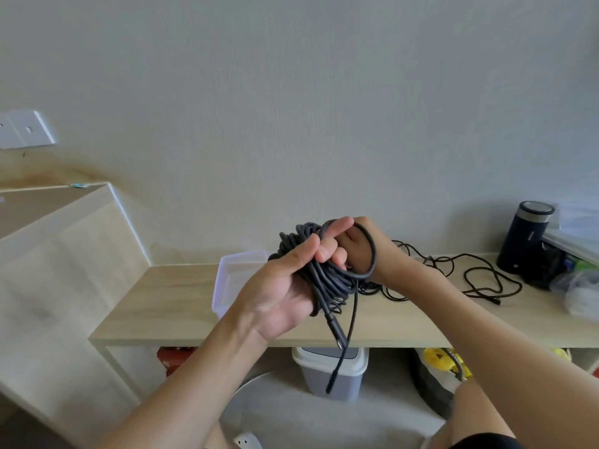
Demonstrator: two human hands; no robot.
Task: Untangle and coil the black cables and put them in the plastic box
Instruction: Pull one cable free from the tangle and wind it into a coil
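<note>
The coiled black cable [327, 281] hangs mid-frame, lifted above the worktop [168, 303]. I judge it nearly wound, since two plug ends dangle below it toward the lower middle. The left hand [278, 293] has its grip curled round the bundle with the thumb laid across the strands, which I take as keeping the turns from springing apart. One wide loop arcs over the right hand [366, 251], just right of the coil. That hand's fingers are hidden behind the bundle, so I cannot tell whether its grip pinches the loop or only steers it. My guess is it is feeding the tail round.

The plastic box [227, 277] stands open just left of the hands, partly behind them and handy for the drop. Loose black cables [479, 280] sprawl at right, not yet coiled, near a dark flask [525, 238].
</note>
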